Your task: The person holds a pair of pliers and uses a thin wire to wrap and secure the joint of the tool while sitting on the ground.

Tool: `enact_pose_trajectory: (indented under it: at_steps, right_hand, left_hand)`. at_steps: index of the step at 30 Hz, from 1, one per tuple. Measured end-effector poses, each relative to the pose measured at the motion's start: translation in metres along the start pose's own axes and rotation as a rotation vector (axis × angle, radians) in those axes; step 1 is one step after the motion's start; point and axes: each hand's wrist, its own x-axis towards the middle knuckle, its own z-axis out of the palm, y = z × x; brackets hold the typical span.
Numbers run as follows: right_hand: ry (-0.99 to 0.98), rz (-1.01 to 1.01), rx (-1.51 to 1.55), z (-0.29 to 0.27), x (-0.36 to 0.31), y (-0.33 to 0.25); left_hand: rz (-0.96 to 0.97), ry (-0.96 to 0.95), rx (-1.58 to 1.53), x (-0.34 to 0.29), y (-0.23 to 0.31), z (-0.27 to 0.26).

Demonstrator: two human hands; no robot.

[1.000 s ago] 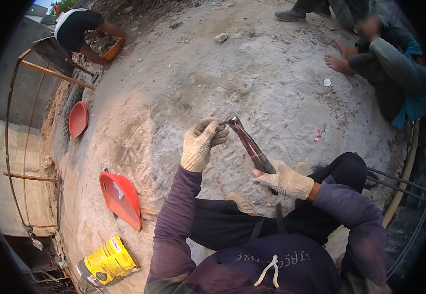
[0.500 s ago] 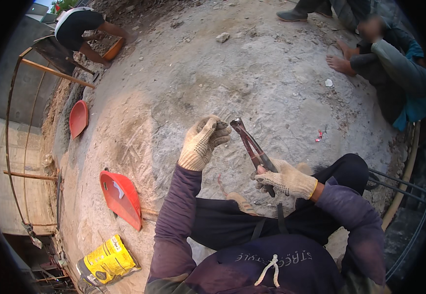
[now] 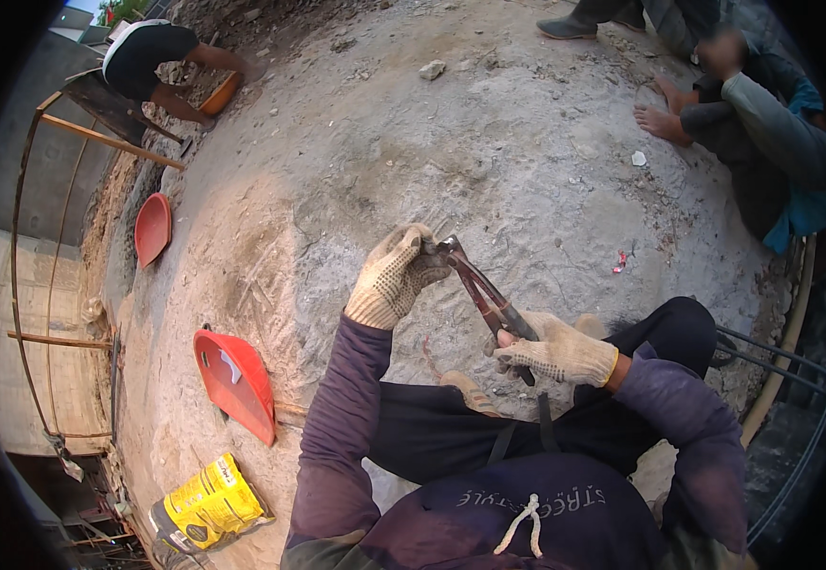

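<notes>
My right hand [image 3: 565, 350], in a cream knitted glove with dark dots, is closed round the handles of long pincers [image 3: 481, 290] with dark reddish arms. The pincers slant up and left, and their metal head meets the fingertips of my left hand [image 3: 396, 271]. That hand wears a matching glove, its thumb and fingers pinched together. Short thin grey pieces show beside its fingertips at the pincer head; they are too small to name, and the fingers hide most of what is pinched.
To the left lie a red scoop-shaped pan [image 3: 242, 385], a second red pan [image 3: 153, 231] and a yellow bag [image 3: 211, 503]. One person [image 3: 151, 62] bends over an orange pan [image 3: 221, 95]; another [image 3: 764, 142] sits at the right. Black bars [image 3: 778, 353] lie by my knee.
My left fingertips have come right up to the pincer head, where a small gap showed before. Thin grey pieces now show there. My right hand has hardly moved.
</notes>
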Motion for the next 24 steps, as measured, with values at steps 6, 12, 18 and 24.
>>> enact_pose_trajectory:
  at_steps: [6, 12, 18, 24]
  right_hand:
    - [0.0, 0.029, 0.07, 0.003, 0.0, 0.001]
    - [-0.007, -0.009, 0.004, 0.001, -0.003, -0.002]
    - [0.022, -0.066, -0.127, 0.001, 0.0, 0.001]
    - [0.081, -0.141, -0.31, 0.002, -0.001, -0.001]
  left_hand:
    - [-0.031, -0.009, -0.035, 0.001, -0.002, 0.001]
    - [-0.038, -0.02, -0.059, 0.001, -0.003, 0.002]
    - [-0.046, -0.02, -0.076, 0.0, -0.003, 0.003]
    - [-0.08, -0.064, -0.176, 0.0, -0.009, 0.005]
